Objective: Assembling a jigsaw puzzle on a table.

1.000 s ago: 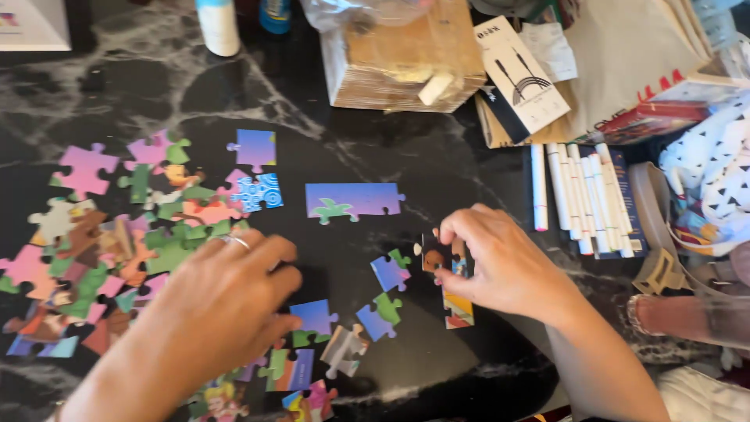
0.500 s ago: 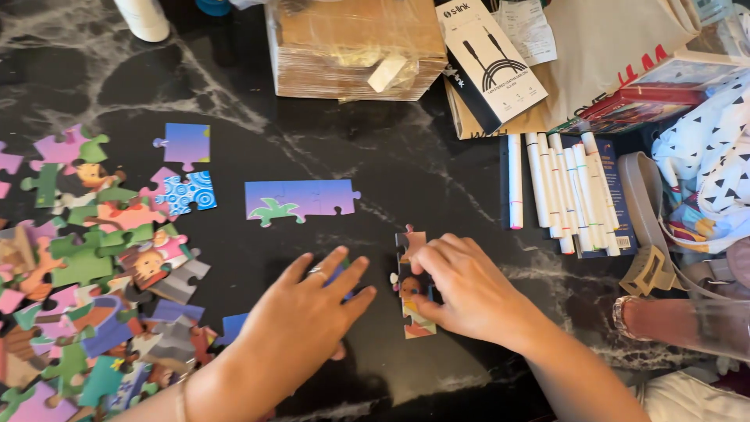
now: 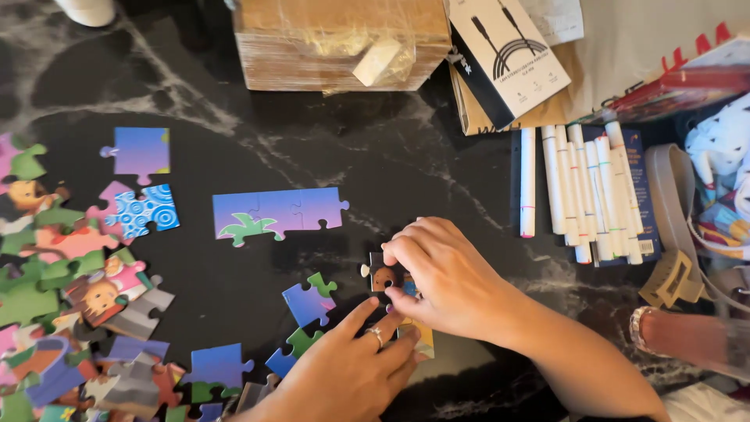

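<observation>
Pressing down on a small assembled puzzle strip [image 3: 394, 293], the right hand [image 3: 441, 277] pinches its top piece between thumb and fingers. The left hand [image 3: 351, 367] lies flat just below, fingers spread, touching the strip's lower part. A joined purple strip [image 3: 277, 212] lies up-left of both hands; loose pieces [image 3: 78, 297] sit far left.

Two hands [image 3: 391, 328], one cardboard box [image 3: 336, 39], one joined three-piece purple puzzle strip [image 3: 277, 212].
</observation>
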